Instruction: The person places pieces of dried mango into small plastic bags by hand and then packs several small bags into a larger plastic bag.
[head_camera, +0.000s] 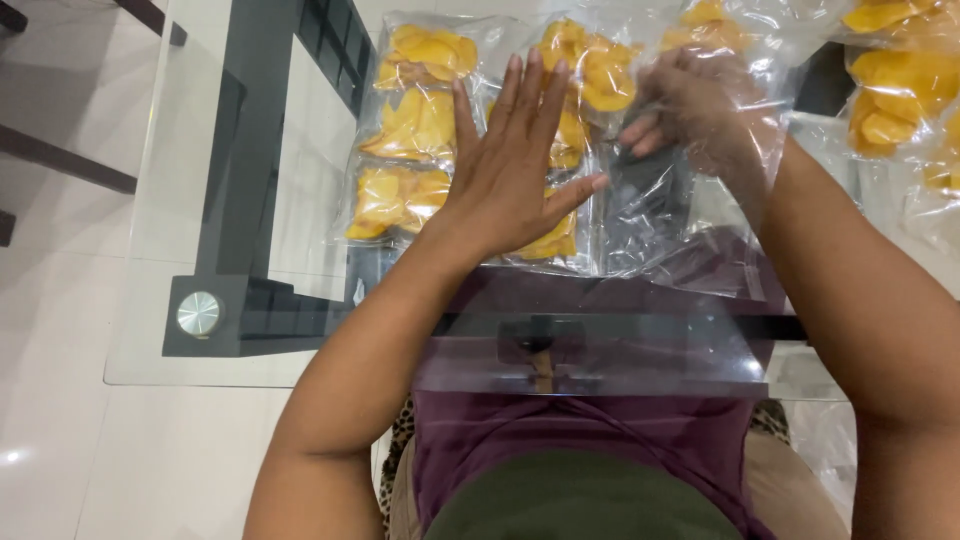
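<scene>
While left hand (510, 170) flat, fingers spread on filled chip bags (420, 130), right hand (690, 105) inside empty clear bag (650, 210), just right; grip unclear

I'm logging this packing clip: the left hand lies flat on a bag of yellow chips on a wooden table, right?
Not quite. The head view shows the left hand flat on a clear bag of yellow chips, but the table is glass, not wood.
</scene>
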